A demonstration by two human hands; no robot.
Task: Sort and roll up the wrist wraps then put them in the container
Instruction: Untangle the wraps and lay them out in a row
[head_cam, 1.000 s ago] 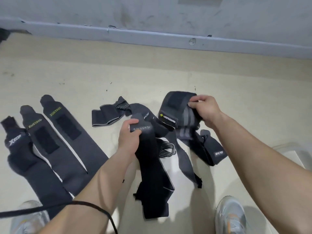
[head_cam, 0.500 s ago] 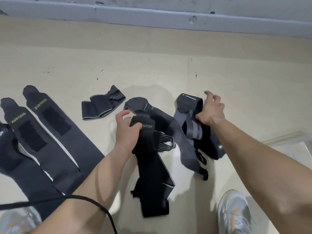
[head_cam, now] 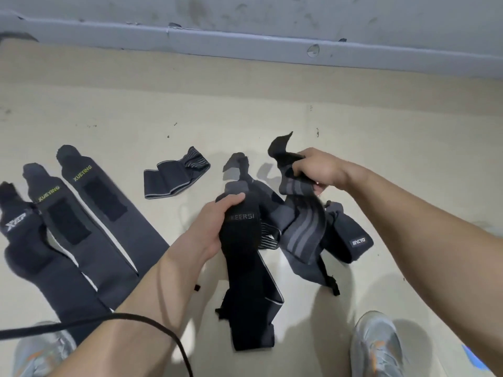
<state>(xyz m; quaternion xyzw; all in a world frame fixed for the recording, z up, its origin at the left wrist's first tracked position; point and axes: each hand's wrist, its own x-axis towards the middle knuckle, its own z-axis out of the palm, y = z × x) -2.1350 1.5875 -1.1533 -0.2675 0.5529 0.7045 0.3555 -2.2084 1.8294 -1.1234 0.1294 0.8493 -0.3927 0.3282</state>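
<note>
Right hand (head_cam: 318, 172) has lifted the grey striped wrap (head_cam: 300, 229) off the pile since 0.5 s ago; its fingers (head_cam: 300, 165), spread flat before, now curl round the upper end. Left hand (head_cam: 212, 229) grips the top of the black "KEERSI" wrap (head_cam: 245, 273), thumb over the edge, as before. Both wraps trail onto the beige floor (head_cam: 272, 104), which is speckled. Grey skirting (head_cam: 245, 46) runs under a scuffed wall (head_cam: 272, 12). Three flat wraps (head_cam: 68, 240) lie to the left, with their lower ends hidden by the forearm. Wrap count in the tangle is unclear.
</note>
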